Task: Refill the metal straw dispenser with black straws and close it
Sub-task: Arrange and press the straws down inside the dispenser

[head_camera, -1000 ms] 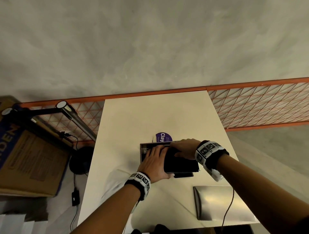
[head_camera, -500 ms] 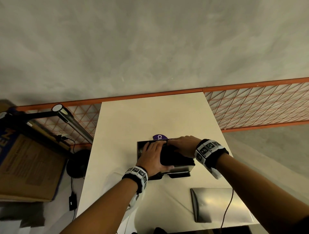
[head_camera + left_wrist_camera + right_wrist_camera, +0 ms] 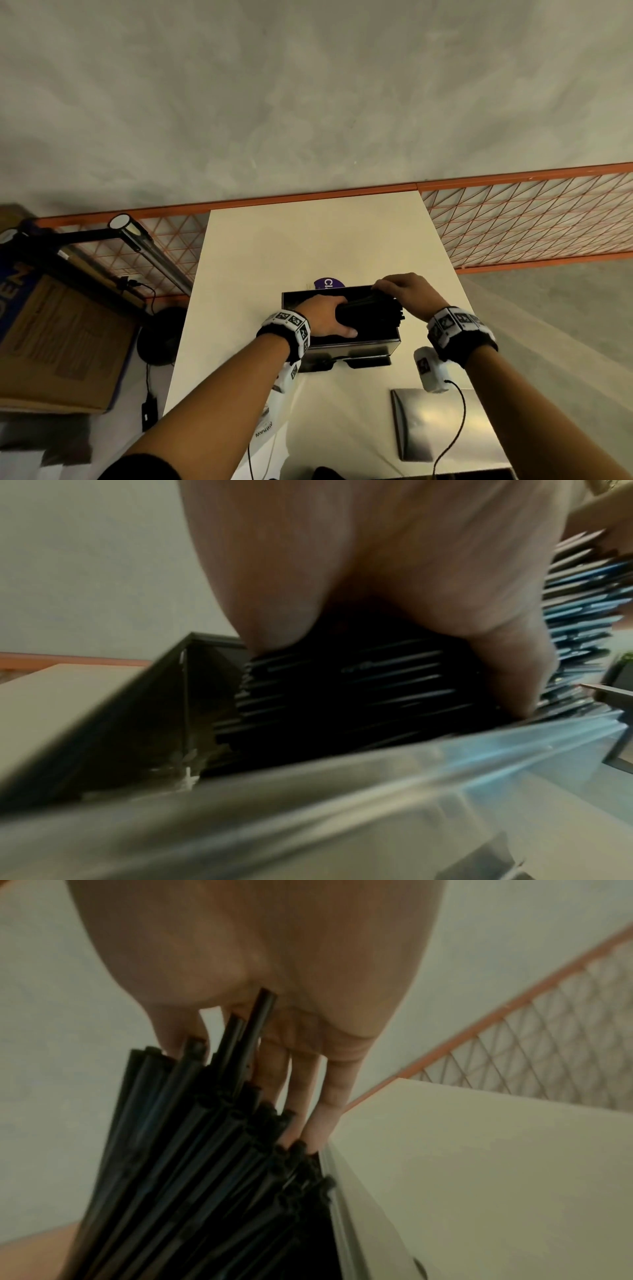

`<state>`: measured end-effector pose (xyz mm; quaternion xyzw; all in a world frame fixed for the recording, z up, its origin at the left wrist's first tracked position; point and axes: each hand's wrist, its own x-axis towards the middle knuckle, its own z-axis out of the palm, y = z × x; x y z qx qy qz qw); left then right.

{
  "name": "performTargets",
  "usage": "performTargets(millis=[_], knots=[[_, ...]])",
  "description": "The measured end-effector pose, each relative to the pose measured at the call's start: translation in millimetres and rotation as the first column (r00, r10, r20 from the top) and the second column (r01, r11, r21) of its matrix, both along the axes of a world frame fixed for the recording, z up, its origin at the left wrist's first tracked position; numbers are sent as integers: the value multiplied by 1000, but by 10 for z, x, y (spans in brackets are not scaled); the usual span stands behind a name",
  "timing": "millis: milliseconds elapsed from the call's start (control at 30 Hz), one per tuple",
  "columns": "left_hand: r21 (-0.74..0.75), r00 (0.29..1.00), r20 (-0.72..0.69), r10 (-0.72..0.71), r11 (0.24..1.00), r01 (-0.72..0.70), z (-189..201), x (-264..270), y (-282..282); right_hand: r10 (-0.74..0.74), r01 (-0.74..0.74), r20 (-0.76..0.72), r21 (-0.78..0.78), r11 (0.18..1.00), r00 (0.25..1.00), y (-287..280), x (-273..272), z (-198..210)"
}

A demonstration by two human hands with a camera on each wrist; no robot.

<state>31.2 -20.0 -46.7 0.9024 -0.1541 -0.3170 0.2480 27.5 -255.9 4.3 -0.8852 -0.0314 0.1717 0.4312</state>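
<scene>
The open metal straw dispenser [image 3: 346, 347] stands at the middle of the cream table [image 3: 308, 240]. A thick bundle of black straws [image 3: 371, 313] lies slanted in its top opening, with the right end higher and sticking out past the right wall. My left hand [image 3: 337, 317] grips the bundle's left part, thumb on the near side. My right hand [image 3: 394, 291] holds the raised right end, its fingers [image 3: 308, 1085] behind the straw tips [image 3: 212, 1145] and the thumb opposite. The left wrist view shows the straws [image 3: 359, 685] inside the dispenser wall [image 3: 137, 723]. The metal lid [image 3: 442, 425] lies at the table's front right.
A purple round label [image 3: 327, 283] peeks out behind the dispenser. A clear plastic wrapper [image 3: 270, 421] lies under my left forearm. Orange mesh shelving [image 3: 531, 222] flanks the table, with a cardboard box [image 3: 58, 342] and a black lamp arm [image 3: 137, 236] at left.
My right hand has lifted the bundle's right end, so the straws now slant. My left hand has shifted from lying over the bundle to gripping its lower left part in the dispenser.
</scene>
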Motion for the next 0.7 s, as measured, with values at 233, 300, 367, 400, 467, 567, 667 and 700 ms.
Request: performTargets(millis=[233, 300, 367, 400, 467, 567, 667, 700], knots=[[35, 999, -10, -49, 998, 49, 55, 55, -107, -341, 324, -2, 318, 891, 940, 50, -327, -193], [59, 998, -13, -63, 996, 64, 81, 59, -142, -394, 379, -29, 347, 858, 919, 104, -354, -208], [85, 997, 10, -74, 994, 73, 113, 58, -173, -423, 406, -30, 353, 843, 906, 147, -353, -206], [95, 996, 29, -80, 992, 77, 126, 58, -186, -438, 416, -17, 350, 839, 899, 152, -345, -211], [124, 991, 88, -101, 988, 90, 165, 65, -210, -480, 445, 14, 350, 824, 877, 146, -319, -227], [211, 959, 238, -154, 972, 104, 237, 85, -276, -573, 515, 34, 396, 760, 819, 87, -286, -288], [291, 895, 388, -223, 950, 110, 304, 92, -326, -652, 585, -2, 445, 678, 758, 63, -256, -360], [299, 881, 412, -234, 948, 112, 300, 85, -323, -660, 594, -9, 445, 670, 751, 75, -251, -389]])
